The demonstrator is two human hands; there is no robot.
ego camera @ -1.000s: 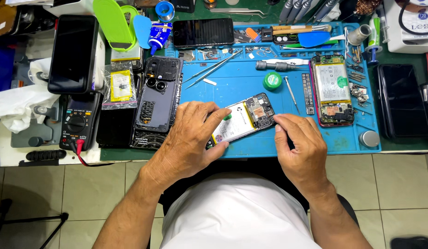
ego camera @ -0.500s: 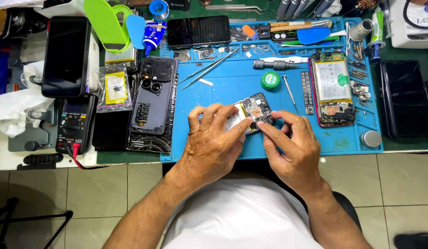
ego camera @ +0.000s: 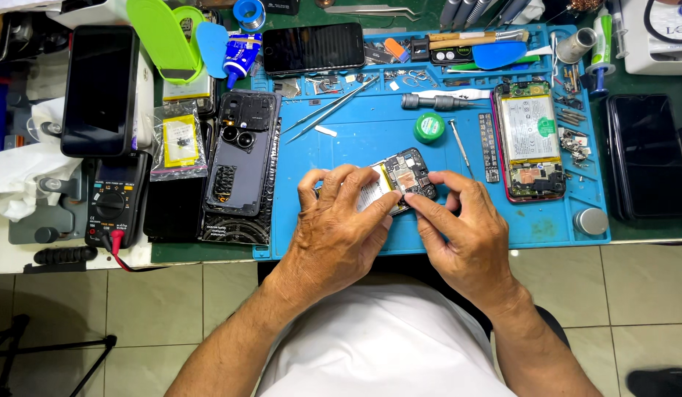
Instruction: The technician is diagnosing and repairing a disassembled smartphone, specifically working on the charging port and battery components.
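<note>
Both hands clamp an opened phone [ego camera: 401, 180] above a blue mat [ego camera: 370, 143] on the desk: left hand [ego camera: 341, 231] covers its lower end, right hand [ego camera: 462, 235] pinches its right edge.

My left hand [ego camera: 339, 224] covers the lower half of the opened phone [ego camera: 400, 184] I hold — only its camera end shows. My right hand [ego camera: 466, 235] hides the phone's near edge, and whatever my fingertips pinch there is too small to tell. The loose screws [ego camera: 574, 143] beside the second opened phone [ego camera: 530, 140] blur together — uncountable. The white device [ego camera: 661, 33] at top right is cut by the frame.
</note>
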